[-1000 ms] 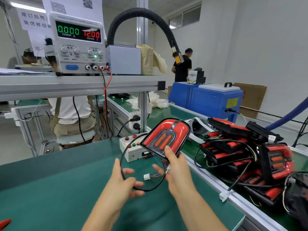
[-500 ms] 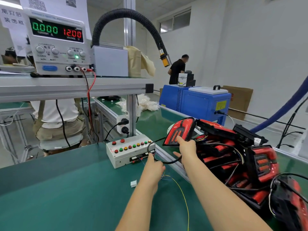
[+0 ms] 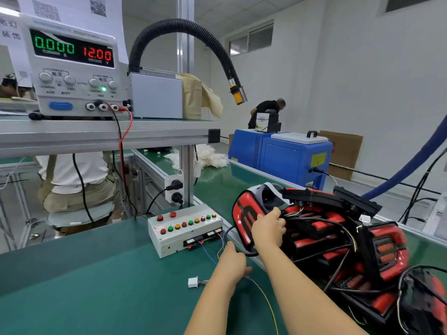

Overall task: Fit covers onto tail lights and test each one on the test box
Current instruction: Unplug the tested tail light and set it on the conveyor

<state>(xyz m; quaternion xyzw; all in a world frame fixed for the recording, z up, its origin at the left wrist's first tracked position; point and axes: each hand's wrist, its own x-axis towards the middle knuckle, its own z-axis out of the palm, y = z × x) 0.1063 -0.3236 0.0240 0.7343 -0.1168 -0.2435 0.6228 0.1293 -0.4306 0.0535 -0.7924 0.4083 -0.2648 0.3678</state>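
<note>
My right hand (image 3: 267, 229) grips a red tail light (image 3: 244, 217) with a black rim, held on edge against the left end of a pile of tail lights (image 3: 343, 240) on the conveyor. Its black cable (image 3: 250, 254) loops down to my left hand (image 3: 232, 261), whose fingers curl round it just above the green mat. The white test box (image 3: 186, 229) with its row of coloured buttons stands left of both hands. A loose white connector (image 3: 192, 282) on thin wires lies on the mat near my left wrist.
A power supply (image 3: 72, 66) reading 0.000 A and 12.00 V sits on the shelf above, with red and black leads hanging down. A blue machine (image 3: 283, 158) stands behind the conveyor. One person sits behind the bench; another stands far back.
My right hand has carried the tail light from over the mat rightward to the pile on the conveyor. My left hand followed with the cable, and the white connector now lies on the mat.
</note>
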